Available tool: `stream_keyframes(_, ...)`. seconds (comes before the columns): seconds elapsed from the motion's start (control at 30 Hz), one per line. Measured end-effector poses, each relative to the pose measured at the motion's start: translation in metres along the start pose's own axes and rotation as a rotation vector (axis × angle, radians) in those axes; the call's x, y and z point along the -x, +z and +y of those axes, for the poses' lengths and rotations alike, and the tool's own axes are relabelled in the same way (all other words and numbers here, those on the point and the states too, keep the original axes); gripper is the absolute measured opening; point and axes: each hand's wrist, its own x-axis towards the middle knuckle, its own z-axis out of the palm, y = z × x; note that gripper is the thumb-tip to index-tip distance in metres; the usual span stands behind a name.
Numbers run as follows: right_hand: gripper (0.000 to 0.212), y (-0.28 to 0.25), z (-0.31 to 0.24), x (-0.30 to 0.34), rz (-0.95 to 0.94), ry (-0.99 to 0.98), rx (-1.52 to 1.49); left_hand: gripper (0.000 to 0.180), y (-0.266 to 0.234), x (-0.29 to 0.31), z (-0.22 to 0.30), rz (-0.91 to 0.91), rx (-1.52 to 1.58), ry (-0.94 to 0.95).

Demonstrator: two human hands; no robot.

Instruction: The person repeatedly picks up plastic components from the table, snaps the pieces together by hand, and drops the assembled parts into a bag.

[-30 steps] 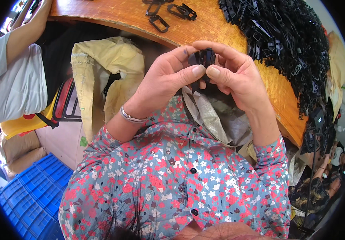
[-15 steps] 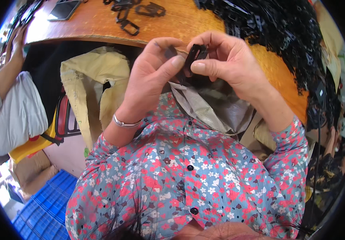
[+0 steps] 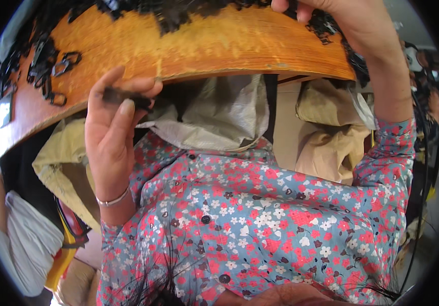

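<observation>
My left hand [image 3: 111,135] is raised in front of the table edge, its thumb and fingers closed on a small black plastic piece [image 3: 122,97], blurred by motion. My right hand [image 3: 339,13] reaches to the far right of the table and is partly cut off by the upper edge of the view. Between its fingertips shows a black plastic piece [image 3: 293,7], beside the heap of black plastic parts [image 3: 324,28]. Below the table edge, an open whitish woven sack [image 3: 219,115] lies against my body, between my arms.
Several loop-shaped black parts [image 3: 51,69] lie at the left of the wooden table [image 3: 204,48]. Beige sacks [image 3: 324,109] stand below it on the right, and a cream cloth [image 3: 59,150] hangs on the left. Another person's sleeve [image 3: 31,239] is at far left.
My hands, together on black pieces before, have parted. The right has gone up to the heap, while the left has shifted left holding a black piece. The view has turned to the right.
</observation>
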Motion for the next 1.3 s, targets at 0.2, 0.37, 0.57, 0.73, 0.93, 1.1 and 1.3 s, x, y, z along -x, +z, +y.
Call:
stream_keyframes(0.2, 0.033, 0.046, 0.049, 0.023, -0.165, 0.016, -0.251, 0.040, -0.007, 0.004, -0.001, -0.114, -0.095, 0.020)
stream_keyframes(0.37, 0.037, 0.112, 0.053, 0.038, -0.088, -0.097, -0.486, 0.025, 0.015, 0.001, 0.010, 0.032, -0.255, -0.039)
stream_keyframes(0.57, 0.040, 0.156, 0.047, 0.033, 0.065, -0.097, -0.581, 0.035, 0.023, -0.008, 0.009, 0.008, -0.073, 0.007)
stream_keyframes(0.73, 0.039, 0.163, 0.051, 0.035, 0.027, -0.095, -0.593, 0.039, 0.021, -0.007, 0.001, 0.050, -0.059, 0.042)
stream_keyframes(0.93, 0.035, 0.171, 0.059, 0.034, 0.159, -0.232, -0.362, 0.039, 0.022, -0.008, 0.011, -0.044, -0.169, -0.009)
stream_keyframes(1.1, 0.037, 0.169, 0.056, 0.030, 0.229, -0.312, -0.166, 0.047, 0.020, -0.005, 0.010, -0.141, -0.092, -0.011)
stream_keyframes(1.3, 0.036, 0.162, 0.060, 0.023, 0.220, -0.387, 0.050, 0.050, 0.018, -0.005, 0.011, -0.121, -0.126, 0.009)
